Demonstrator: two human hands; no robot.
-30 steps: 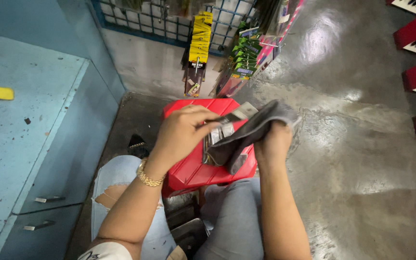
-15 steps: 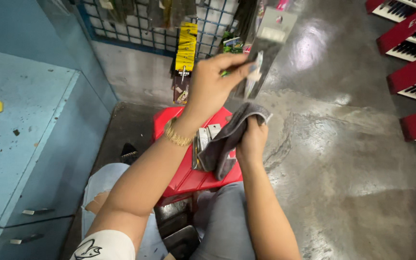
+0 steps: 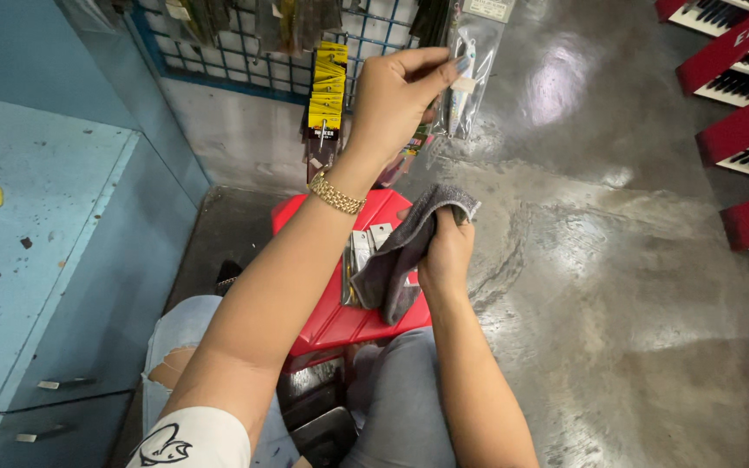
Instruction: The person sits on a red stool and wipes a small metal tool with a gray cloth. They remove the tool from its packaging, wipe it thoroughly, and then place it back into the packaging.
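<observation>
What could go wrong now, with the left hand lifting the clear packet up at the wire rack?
The left hand pinches the clear packet only by its fingertips, so it might slip and fall. The small packets on the red stool lie half under the grey cloth held by the right hand; a tug might drag them off.

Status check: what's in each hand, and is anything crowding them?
Left hand raised, pinching clear packet at wire rack. Right hand grips grey cloth over red stool. Other hanging packets close beside.
</observation>
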